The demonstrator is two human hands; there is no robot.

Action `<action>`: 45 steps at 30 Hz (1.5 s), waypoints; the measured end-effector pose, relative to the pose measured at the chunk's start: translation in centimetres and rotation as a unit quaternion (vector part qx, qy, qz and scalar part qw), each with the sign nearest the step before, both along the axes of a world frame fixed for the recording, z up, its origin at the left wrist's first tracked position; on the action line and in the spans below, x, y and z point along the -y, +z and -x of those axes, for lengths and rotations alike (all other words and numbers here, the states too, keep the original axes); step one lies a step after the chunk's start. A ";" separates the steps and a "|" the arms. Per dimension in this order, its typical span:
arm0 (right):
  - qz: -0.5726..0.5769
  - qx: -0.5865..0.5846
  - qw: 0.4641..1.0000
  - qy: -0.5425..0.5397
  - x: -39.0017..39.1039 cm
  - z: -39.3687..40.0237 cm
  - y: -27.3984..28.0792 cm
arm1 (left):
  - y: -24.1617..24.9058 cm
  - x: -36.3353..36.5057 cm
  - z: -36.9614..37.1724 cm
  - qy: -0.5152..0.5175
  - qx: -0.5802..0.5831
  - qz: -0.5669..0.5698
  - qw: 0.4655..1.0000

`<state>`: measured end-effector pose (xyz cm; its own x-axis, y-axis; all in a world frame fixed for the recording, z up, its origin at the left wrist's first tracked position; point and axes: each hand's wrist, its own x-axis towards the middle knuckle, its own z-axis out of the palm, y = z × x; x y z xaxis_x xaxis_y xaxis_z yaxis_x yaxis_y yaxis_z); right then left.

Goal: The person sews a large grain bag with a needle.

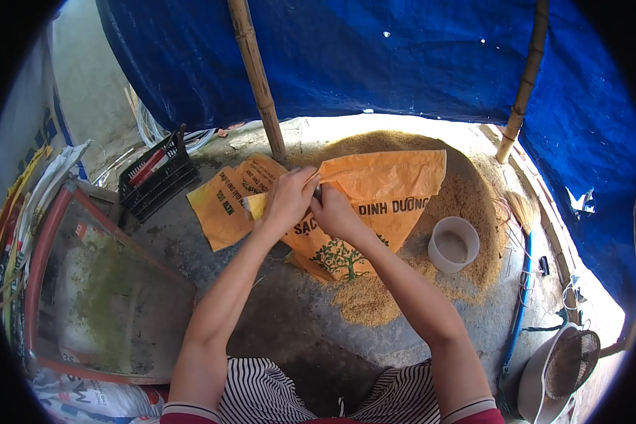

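An orange woven sack [396, 212] printed with dark lettering and a green tree is spread before me, partly over a heap of grain. My left hand [290, 199] is closed on the sack's upper left edge. Close beside it, my right hand [338, 213] is closed around a small dark handle [318, 191]; what it belongs to is hidden between my hands. More orange sack material [221, 209], also printed, lies left of my left hand, with a pale yellow patch at my wrist. Whether it joins the main sack is hidden.
Grain [466, 194] surrounds a whitish plastic tub [454, 244]. A black crate [155, 177] and a red-rimmed screen [113, 283] stand left. At right are a broom [526, 261] and a white basket with a sieve [569, 364]. Bamboo poles [258, 78] stand before a blue tarp [389, 63].
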<state>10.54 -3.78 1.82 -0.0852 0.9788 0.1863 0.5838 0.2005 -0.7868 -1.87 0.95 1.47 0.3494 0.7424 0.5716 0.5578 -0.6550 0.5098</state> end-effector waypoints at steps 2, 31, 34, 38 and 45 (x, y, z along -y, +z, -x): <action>0.091 -0.074 0.993 -0.003 0.4 -0.3 0.4 | 2.3 0.5 1.1 0.004 -0.062 0.100 0.993; 0.403 -0.496 0.744 0.196 2.0 -2.3 -0.2 | 2.5 1.6 2.5 -0.043 -0.127 -0.102 0.986; 0.430 -0.583 0.650 0.230 1.3 -2.7 -1.5 | 2.5 1.3 2.8 -0.030 -0.129 -0.067 0.989; 0.313 -0.368 0.873 0.074 2.4 -1.1 -0.6 | 2.2 1.1 2.9 -0.042 -0.107 -0.040 0.993; 0.222 -0.238 0.941 0.087 2.8 -1.2 -0.5 | 2.2 0.7 2.9 -0.037 -0.094 -0.036 0.994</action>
